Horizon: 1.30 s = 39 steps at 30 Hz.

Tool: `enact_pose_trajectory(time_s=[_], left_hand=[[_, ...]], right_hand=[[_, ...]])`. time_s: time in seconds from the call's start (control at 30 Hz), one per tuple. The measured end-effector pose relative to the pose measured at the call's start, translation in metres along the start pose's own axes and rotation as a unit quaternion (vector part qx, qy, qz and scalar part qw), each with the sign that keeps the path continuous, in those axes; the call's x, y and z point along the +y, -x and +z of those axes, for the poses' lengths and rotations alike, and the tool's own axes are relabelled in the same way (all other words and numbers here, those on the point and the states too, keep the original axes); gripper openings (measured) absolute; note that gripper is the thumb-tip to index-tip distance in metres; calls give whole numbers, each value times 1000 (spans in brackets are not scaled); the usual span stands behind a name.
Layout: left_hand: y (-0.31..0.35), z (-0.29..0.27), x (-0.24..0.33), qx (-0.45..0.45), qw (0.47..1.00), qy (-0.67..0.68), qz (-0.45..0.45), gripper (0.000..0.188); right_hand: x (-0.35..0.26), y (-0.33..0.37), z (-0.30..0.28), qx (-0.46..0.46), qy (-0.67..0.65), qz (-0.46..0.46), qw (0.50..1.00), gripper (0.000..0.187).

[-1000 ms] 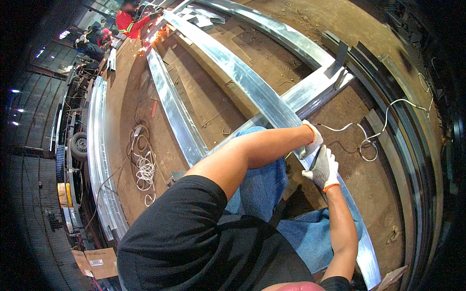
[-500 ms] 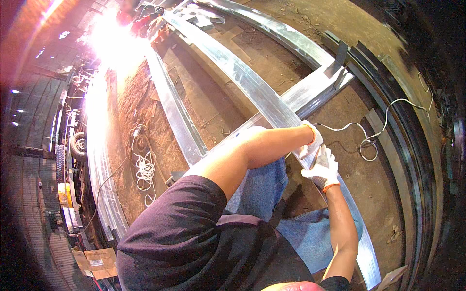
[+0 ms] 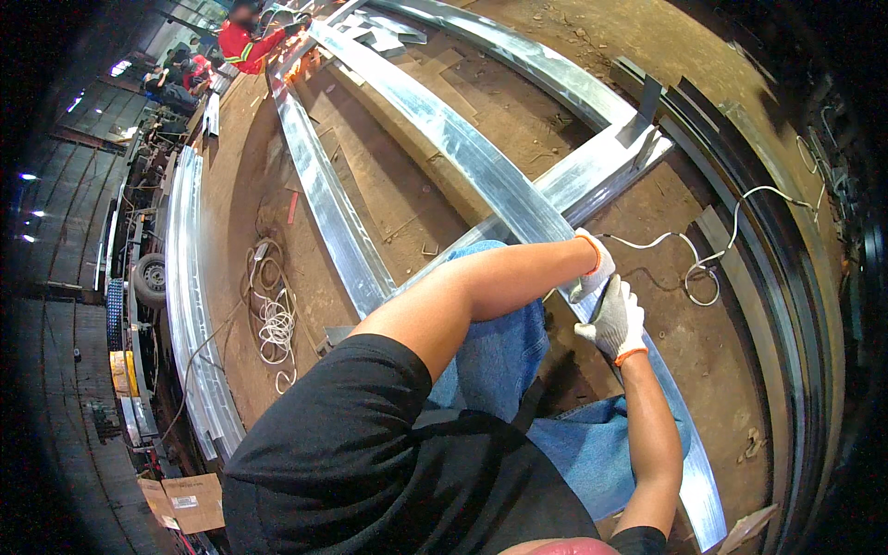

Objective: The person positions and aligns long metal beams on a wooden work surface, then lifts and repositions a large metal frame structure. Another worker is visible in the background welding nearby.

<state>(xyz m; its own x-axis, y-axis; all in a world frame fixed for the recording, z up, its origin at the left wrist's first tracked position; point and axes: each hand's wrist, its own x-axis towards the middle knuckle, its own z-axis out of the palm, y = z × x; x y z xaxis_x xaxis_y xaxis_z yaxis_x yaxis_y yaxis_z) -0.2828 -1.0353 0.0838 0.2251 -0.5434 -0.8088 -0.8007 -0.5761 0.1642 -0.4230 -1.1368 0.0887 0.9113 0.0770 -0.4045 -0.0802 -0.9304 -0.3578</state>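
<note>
Two gloved hands (image 3: 618,322) sit together at one silvery beam (image 3: 497,168).

Hands (image 3: 618,319) on long beam (image 3: 490,166); beam lies across crosspiece (image 3: 606,168). Left of it: second beam (image 3: 326,190), then coiled cable (image 3: 277,324) on floor (image 3: 703,388). Right: bars (image 3: 786,296) side by side. Beams' far end: co-worker (image 3: 246,46).

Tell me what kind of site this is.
Probably a metal fabrication workshop: crossed silvery metal beams on the ground, orange sparks beside a person in red, and long dark metal bars at right.
</note>
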Motion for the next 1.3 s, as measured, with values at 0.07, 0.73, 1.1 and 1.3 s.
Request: enact_pose_trajectory(time_s=[0.07,0.73,1.1,1.3], left_hand=[[4,-2,1,-1,1000,-5,3,69],[6,-2,0,-7,1000,-7,4,68],[-6,-6,-6,-16,998,-19,56,76],[-8,-9,-13,-39,997,-11,70,81]], right_hand=[[0,0,1,3,1,0,1000,122],[2,-1,0,6,-4,-18,1000,123],[78,-32,9,-151,-145,62,976,104],[74,-28,10,-138,-153,66,976,104]])
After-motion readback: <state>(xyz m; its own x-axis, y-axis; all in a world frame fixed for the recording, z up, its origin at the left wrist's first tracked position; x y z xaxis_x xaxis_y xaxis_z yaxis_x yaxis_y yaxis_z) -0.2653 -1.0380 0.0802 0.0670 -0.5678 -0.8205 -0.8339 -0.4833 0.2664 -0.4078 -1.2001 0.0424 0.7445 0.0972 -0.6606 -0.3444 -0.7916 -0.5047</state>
